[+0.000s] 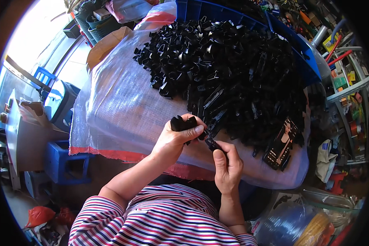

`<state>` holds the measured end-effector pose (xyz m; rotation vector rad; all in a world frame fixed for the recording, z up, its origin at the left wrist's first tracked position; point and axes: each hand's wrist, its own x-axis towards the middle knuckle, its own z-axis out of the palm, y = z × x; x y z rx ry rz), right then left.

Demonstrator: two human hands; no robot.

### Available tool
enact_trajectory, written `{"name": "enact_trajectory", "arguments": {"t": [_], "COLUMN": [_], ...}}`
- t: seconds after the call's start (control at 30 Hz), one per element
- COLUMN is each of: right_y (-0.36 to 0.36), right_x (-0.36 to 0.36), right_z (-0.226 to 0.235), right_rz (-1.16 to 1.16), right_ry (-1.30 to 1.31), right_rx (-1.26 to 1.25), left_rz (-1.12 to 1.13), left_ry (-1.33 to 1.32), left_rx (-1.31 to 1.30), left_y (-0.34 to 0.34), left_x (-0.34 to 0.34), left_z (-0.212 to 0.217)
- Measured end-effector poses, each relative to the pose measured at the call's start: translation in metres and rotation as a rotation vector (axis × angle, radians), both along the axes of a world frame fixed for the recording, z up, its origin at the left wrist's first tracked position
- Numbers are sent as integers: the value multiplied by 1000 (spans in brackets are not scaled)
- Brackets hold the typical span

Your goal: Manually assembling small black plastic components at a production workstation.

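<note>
Black piece (211,143) — right hand (228,169); at fingertips (219,155)

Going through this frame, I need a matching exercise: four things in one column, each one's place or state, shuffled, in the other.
1. Left hand
2. Right hand
3. Pile of black parts
4. Blue stool

A. Heaped over the white sheet
B. Pinching a black piece between thumb and fingers
C. Standing near the picture's left side
D. Gripping a bunch of black pieces

Pairs: 1-D, 2-B, 3-A, 4-C
</note>
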<state>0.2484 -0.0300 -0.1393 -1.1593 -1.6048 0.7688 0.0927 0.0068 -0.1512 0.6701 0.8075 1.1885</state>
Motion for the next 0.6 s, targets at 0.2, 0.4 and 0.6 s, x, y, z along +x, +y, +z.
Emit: {"name": "enact_trajectory", "arguments": {"t": [0.2, 0.4, 0.6], "right_y": [1, 2, 3], "right_x": [1, -2, -24], "right_z": [1, -5, -21], "right_rz": [-8, -18, -23], "right_ry": [-47, -78, 26], "right_rx": [-119, -87, -145], "left_rz": [60, 97, 299], "left_ry": [153, 532, 604], "left_rx": [77, 242, 336], "left_y": [-3, -8, -16], "left_x": [2, 4, 11], "left_z": [-1, 11, 0]}}
